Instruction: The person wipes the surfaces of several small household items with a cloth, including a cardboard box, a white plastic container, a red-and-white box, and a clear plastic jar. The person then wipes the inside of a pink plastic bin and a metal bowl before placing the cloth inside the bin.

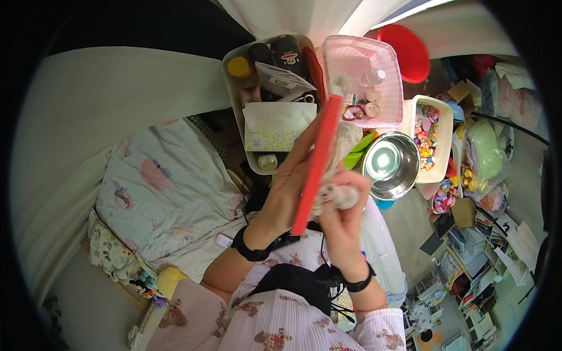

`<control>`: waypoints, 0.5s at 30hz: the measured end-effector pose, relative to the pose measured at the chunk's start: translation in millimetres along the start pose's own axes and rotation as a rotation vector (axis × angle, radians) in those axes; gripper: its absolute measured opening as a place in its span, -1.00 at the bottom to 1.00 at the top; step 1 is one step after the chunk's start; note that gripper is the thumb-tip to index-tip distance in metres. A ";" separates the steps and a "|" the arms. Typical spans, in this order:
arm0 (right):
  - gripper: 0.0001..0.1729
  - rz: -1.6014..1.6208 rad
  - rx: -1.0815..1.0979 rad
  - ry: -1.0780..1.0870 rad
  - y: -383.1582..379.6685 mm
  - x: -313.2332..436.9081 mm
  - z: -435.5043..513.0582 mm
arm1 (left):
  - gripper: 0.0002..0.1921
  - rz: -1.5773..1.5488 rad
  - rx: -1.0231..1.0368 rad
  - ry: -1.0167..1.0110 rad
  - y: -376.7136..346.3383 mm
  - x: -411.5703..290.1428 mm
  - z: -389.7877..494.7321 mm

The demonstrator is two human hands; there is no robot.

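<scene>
My left hand (281, 197) grips a flat red object (318, 166), seen almost edge-on and held tilted upright in front of me. What its broad faces look like is hidden. A crumpled whitish cloth (347, 140) is bunched in my right hand (347, 210), against the right side of the red object. Just right of the hands stands a shiny steel bowl (390, 191), with bright green leaf-like pieces (359, 151) at its left. Beyond my hands is a pink checked basket (390, 52) holding a small clear bottle (372, 78), round containers and a beaded bracelet.
A pale bin (232, 83) holds a tissue pack (281, 127), a yellow-lidded jar (239, 66) and other items. A red basin (406, 55) stands far right, near a cream box (445, 140) of colourful trinkets. A phone (224, 239) lies on the bed (175, 193); books (474, 259) crowd the right.
</scene>
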State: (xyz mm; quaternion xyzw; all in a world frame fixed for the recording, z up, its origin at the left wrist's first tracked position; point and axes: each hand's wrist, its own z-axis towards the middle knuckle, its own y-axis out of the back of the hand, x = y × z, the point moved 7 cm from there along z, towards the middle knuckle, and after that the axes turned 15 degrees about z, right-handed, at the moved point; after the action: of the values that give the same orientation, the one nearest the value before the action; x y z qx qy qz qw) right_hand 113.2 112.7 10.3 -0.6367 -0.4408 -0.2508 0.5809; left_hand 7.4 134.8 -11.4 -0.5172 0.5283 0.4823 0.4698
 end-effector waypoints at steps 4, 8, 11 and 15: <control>-0.68 -0.557 0.272 0.196 -21.6 -0.5 -6.1 | -0.17 -1.216 0.209 0.251 -5.4 6.2 -8.5; -0.70 -0.635 0.421 0.184 -29.4 -1.3 1.3 | -0.42 -1.115 0.126 0.331 4.8 18.0 -9.4; -0.65 -0.601 0.261 0.370 -24.5 18.2 24.6 | -0.44 -1.274 0.179 0.246 -7.4 16.2 -18.5; -0.62 -0.616 0.134 0.411 -10.8 27.0 55.7 | -0.46 -1.066 0.190 0.297 -12.5 24.0 -33.3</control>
State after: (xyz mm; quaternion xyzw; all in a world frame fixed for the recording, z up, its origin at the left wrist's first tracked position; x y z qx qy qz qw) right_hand 106.4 172.7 27.3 -0.3714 -0.5012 -0.5069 0.5949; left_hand 19.4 99.5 -32.4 -0.7305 0.2955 0.0507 0.6136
